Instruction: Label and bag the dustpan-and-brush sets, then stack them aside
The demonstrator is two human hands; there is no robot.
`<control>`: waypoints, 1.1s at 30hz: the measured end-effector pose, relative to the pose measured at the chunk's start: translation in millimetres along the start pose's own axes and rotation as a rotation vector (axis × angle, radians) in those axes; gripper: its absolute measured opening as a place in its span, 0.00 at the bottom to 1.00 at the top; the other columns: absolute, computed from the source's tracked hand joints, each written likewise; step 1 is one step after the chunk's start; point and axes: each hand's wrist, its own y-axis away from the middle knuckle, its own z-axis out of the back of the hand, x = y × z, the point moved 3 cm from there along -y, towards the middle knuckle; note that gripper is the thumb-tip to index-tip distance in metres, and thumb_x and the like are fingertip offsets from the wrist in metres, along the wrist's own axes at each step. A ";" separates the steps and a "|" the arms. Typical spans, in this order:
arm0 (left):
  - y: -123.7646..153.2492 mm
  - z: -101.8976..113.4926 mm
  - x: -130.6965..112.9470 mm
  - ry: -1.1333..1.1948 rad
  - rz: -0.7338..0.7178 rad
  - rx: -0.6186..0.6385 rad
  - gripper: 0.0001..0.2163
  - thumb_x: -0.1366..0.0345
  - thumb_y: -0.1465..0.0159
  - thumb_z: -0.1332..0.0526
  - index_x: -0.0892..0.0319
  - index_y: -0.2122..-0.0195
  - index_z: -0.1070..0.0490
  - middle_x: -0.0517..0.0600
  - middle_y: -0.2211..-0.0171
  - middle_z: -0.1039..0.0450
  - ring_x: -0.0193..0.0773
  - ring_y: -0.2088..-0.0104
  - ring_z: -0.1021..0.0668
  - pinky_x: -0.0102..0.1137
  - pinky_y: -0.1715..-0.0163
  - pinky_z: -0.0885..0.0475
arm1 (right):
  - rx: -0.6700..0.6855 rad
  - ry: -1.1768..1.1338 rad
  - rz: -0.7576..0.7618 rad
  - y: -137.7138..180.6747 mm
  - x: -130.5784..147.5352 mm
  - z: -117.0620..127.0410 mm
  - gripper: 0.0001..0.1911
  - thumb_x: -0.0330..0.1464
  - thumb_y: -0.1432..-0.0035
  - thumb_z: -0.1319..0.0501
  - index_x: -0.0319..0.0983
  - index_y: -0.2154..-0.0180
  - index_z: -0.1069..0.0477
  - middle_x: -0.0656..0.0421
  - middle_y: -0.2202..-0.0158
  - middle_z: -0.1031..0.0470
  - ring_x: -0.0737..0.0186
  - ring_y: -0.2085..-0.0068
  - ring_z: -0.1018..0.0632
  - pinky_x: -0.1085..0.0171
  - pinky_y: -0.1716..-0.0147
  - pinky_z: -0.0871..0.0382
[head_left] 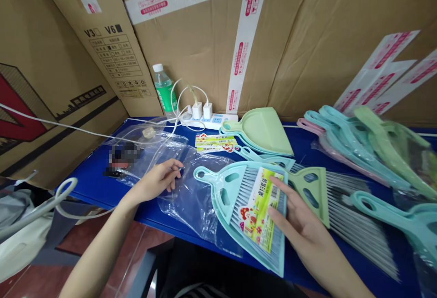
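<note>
A light blue dustpan [218,198] lies on the blue table [99,184] with a small brush and a colourful label card [259,209] laid in it. My right hand [300,229] rests on the brush bristles and card, fingers stretched out, pressing the card flat. My left hand [159,180] is to the left, its fingers curled and pinching the edge of a clear plastic bag [191,198] that lies flat beside the dustpan. A green brush [312,191] lies just right of the blue dustpan.
A stack of green and blue dustpans [262,129] stands behind, with more label cards [215,142]. Bagged brush sets [372,152] pile at the right. A power strip with chargers [205,116], a water bottle [164,89] and cardboard boxes [205,47] line the back.
</note>
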 end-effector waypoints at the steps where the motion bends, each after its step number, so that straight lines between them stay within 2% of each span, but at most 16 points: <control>1: -0.1 -1.2 -0.2 0.038 -0.001 0.008 0.10 0.61 0.36 0.48 0.58 0.56 0.37 0.45 0.69 0.31 0.28 0.80 0.28 0.26 0.80 0.29 | 0.006 0.007 0.000 -0.2 0.1 -0.6 0.36 0.47 0.39 0.40 0.49 0.35 0.52 0.56 0.33 0.43 0.56 0.37 0.35 0.61 0.43 0.33; 5: -0.1 -6.3 1.1 0.187 0.000 0.062 0.12 0.59 0.36 0.46 0.58 0.54 0.40 0.46 0.65 0.31 0.27 0.81 0.26 0.26 0.81 0.29 | 0.042 0.047 0.000 -1.7 1.9 -3.7 0.37 0.49 0.40 0.40 0.47 0.35 0.51 0.53 0.32 0.46 0.53 0.36 0.38 0.58 0.44 0.32; 9: -0.2 -10.1 3.5 0.283 0.009 0.108 0.13 0.58 0.36 0.44 0.57 0.55 0.41 0.46 0.64 0.32 0.28 0.80 0.24 0.25 0.81 0.28 | 0.092 0.073 -0.002 -4.3 6.4 -9.3 0.38 0.51 0.40 0.42 0.45 0.35 0.51 0.49 0.35 0.40 0.51 0.37 0.34 0.54 0.44 0.31; 15: 0.5 -11.5 2.8 0.344 0.000 0.138 0.12 0.59 0.37 0.41 0.57 0.56 0.40 0.47 0.62 0.33 0.29 0.77 0.23 0.26 0.80 0.26 | 0.072 0.110 0.013 -7.6 12.5 -13.1 0.36 0.51 0.42 0.41 0.45 0.37 0.45 0.50 0.36 0.37 0.48 0.38 0.34 0.51 0.44 0.33; 19: 0.5 -9.4 3.0 0.296 0.019 0.095 0.13 0.57 0.38 0.40 0.57 0.58 0.39 0.45 0.65 0.33 0.28 0.78 0.23 0.23 0.81 0.29 | 0.076 0.085 -0.020 -6.9 12.8 -14.0 0.37 0.52 0.44 0.40 0.45 0.37 0.44 0.49 0.36 0.37 0.48 0.40 0.31 0.51 0.43 0.34; 25: -1.8 -8.5 2.9 0.214 0.038 0.056 0.13 0.55 0.39 0.41 0.57 0.60 0.39 0.41 0.72 0.35 0.26 0.81 0.28 0.21 0.85 0.35 | 0.122 0.120 -0.052 -4.6 6.2 -15.5 0.44 0.54 0.43 0.42 0.42 0.34 0.54 0.48 0.33 0.44 0.50 0.35 0.39 0.54 0.41 0.37; 29: -3.5 -9.6 0.7 0.164 0.018 0.056 0.12 0.57 0.39 0.42 0.57 0.60 0.38 0.41 0.72 0.36 0.27 0.81 0.29 0.22 0.85 0.36 | 0.144 0.160 -0.039 -1.6 4.2 -16.9 0.40 0.53 0.40 0.45 0.44 0.34 0.55 0.51 0.32 0.47 0.52 0.34 0.41 0.55 0.40 0.38; 33: -4.9 -10.2 -0.9 0.107 -0.016 0.039 0.10 0.59 0.39 0.43 0.57 0.60 0.39 0.40 0.73 0.37 0.27 0.81 0.31 0.23 0.83 0.36 | 0.066 0.225 0.009 3.8 12.4 -21.2 0.33 0.50 0.36 0.48 0.47 0.34 0.50 0.57 0.31 0.48 0.56 0.33 0.44 0.56 0.39 0.40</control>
